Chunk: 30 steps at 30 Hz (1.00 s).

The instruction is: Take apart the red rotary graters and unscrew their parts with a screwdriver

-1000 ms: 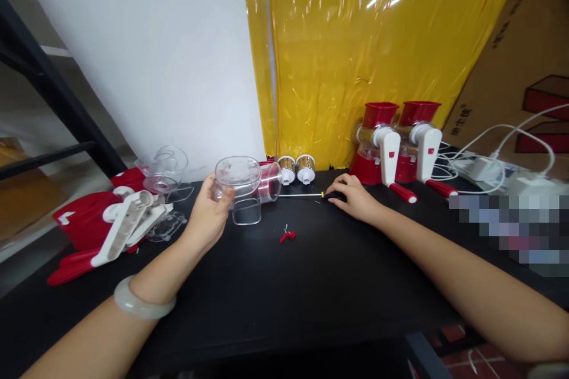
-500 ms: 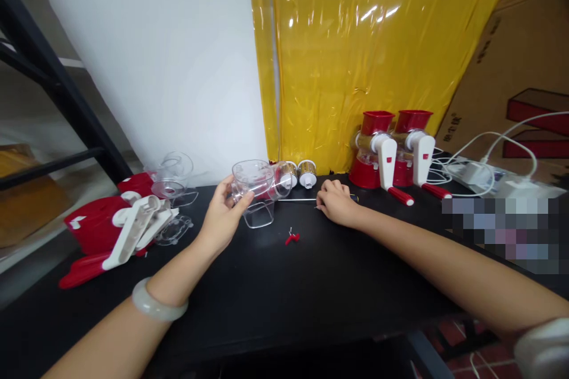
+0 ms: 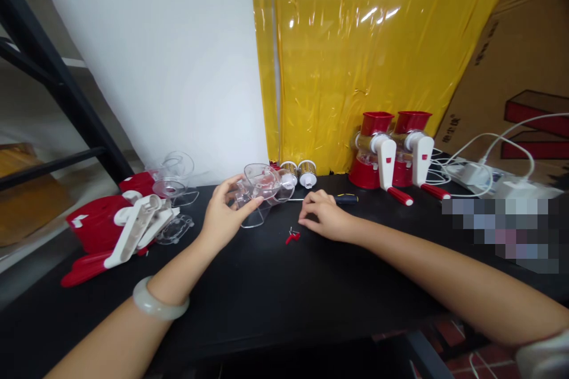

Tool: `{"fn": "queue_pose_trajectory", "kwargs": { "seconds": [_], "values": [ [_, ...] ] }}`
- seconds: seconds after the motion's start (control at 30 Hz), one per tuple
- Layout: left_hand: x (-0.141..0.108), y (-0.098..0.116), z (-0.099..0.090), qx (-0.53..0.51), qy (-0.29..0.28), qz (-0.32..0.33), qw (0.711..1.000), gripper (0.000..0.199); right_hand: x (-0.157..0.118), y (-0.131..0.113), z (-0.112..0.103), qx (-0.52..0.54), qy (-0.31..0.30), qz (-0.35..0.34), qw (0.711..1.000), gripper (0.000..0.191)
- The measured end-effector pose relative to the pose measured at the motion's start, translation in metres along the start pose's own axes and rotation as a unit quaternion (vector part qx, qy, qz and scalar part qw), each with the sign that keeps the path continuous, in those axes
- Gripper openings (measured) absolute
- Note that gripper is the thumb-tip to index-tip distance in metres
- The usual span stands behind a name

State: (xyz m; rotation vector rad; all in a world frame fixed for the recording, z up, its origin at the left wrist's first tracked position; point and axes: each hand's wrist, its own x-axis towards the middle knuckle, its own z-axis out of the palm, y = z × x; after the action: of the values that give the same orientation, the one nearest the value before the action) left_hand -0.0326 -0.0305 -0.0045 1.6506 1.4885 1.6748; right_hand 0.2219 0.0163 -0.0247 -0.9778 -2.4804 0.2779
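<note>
My left hand grips a clear plastic grater housing by its left side, tilted above the black table. To its right, my right hand is closed, thumb and fingertips drawn together; whatever they pinch is too small to make out. Just beyond that hand lies a screwdriver with a dark handle, its shaft pointing left. A few small red parts with screws rest on the table between and below my hands. Two metal grater drums stand behind the housing, one partly covered by it.
Two assembled red and white rotary graters stand at the back right. Red bases with white cranks and further clear housings sit at the left. White cables and plugs lie far right, beside a cardboard box.
My right hand has come left and nearer, off the screwdriver, uncovering its handle. The clear housing has tipped toward me in my left hand.
</note>
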Motion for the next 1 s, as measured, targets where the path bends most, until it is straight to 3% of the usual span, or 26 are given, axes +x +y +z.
{"fn": "queue_pose_trajectory", "kwargs": {
  "seconds": [0.1,0.17,0.27,0.33,0.47,0.67,0.8,1.0],
  "values": [
    [-0.002,0.009,-0.005,0.095,0.01,0.04,0.995,0.067,-0.002,0.022,-0.016,-0.026,0.037,0.024,0.999,0.015],
    [-0.004,0.017,-0.009,0.159,0.02,0.081,0.984,0.066,-0.005,0.042,-0.024,-0.063,0.047,0.079,0.994,0.018],
    [-0.009,0.031,-0.014,0.259,0.028,0.136,0.956,0.076,-0.013,0.073,-0.026,-0.101,0.025,0.16,0.982,0.034],
    [-0.012,0.039,-0.015,0.34,0.025,0.16,0.927,0.081,-0.018,0.087,-0.023,-0.1,0.002,0.169,0.981,0.037],
    [-0.021,0.049,-0.012,0.458,0.012,0.197,0.867,0.071,-0.023,0.1,-0.013,-0.121,-0.008,0.155,0.981,0.032],
    [-0.028,0.053,-0.005,0.517,-0.023,0.205,0.831,0.063,-0.024,0.109,-0.016,-0.07,0.022,0.081,0.994,0.018],
    [-0.031,0.056,-0.004,0.548,-0.046,0.2,0.811,0.06,-0.028,0.116,-0.035,0.006,0.065,0.022,0.998,0.02],
    [-0.033,0.057,-0.002,0.577,-0.07,0.21,0.786,0.057,-0.036,0.127,-0.074,0.052,0.171,0.025,0.984,0.031]
  ]
}}
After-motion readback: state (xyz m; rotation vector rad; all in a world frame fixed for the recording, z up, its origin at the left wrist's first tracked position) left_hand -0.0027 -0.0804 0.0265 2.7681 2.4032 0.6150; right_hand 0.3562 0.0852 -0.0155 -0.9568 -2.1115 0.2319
